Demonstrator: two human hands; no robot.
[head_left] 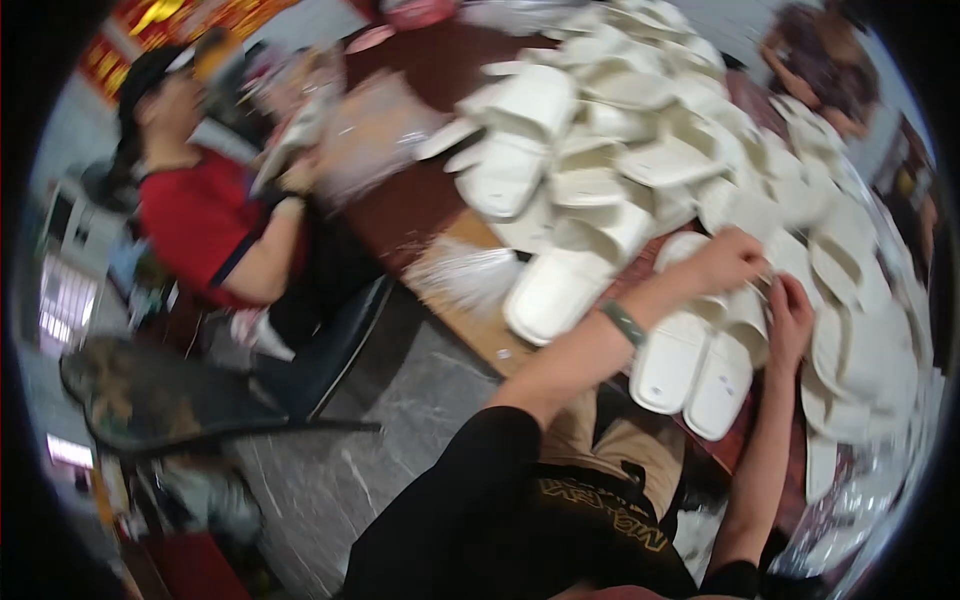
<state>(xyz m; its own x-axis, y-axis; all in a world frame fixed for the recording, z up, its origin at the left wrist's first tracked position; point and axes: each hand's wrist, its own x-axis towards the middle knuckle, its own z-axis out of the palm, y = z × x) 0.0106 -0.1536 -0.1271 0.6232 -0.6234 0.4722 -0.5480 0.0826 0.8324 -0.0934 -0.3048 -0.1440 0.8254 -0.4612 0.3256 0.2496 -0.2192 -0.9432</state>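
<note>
Two white slide slippers lie side by side in front of me, the left slipper (669, 368) and the right slipper (722, 388), soles down with their toe straps away from me. Over the straps my left hand (728, 262) is closed in a pinch, its arm crossing above the left slipper. My right hand (791, 315) is pinched closed just beside it, at the right slipper's outer side. Between the fingertips runs a thin white strand (766, 279), partly hidden and blurred. Left of the pair sits another white slipper (560, 292).
A large heap of white slippers (690, 150) covers the dark red table (408, 205). A bundle of thin white strands (465, 272) lies on a wooden board (487, 345). Clear plastic bags (375, 135) lie near a seated co-worker (215, 215). A dark chair (200, 395) stands at left.
</note>
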